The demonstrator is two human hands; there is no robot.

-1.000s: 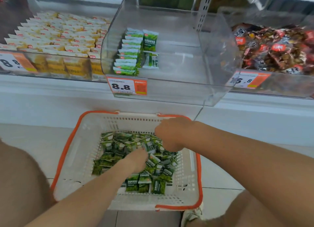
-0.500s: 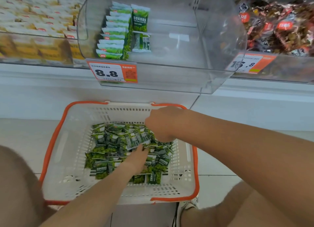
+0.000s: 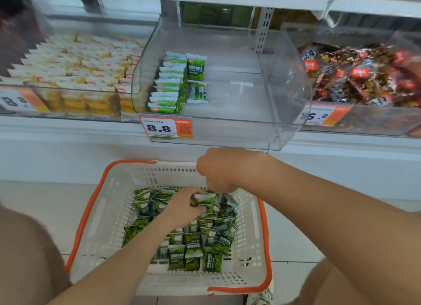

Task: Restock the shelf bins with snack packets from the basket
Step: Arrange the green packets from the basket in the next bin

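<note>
A white basket with an orange rim [image 3: 95, 211] sits on the floor and holds several green snack packets [image 3: 193, 252]. My left hand [image 3: 182, 207] is inside it, fingers curled round a green packet [image 3: 206, 201]. My right hand [image 3: 218, 170] hangs just above, its fingers curled down onto packets at the pile's far edge; what they grip is hidden. Above, a clear shelf bin [image 3: 268, 127] holds a row of the same green packets [image 3: 168, 83] on its left side and two more beside them.
A bin of yellow-white packets [image 3: 75, 76] stands to the left, a bin of red-brown packets [image 3: 360, 76] to the right. An orange price tag reading 8.8 [image 3: 165, 128] hangs on the middle bin's front. My knees flank the basket.
My left hand has closed on a packet and lifted it from the pile. My right hand has risen slightly at the far side of the basket. The view tilted up.
</note>
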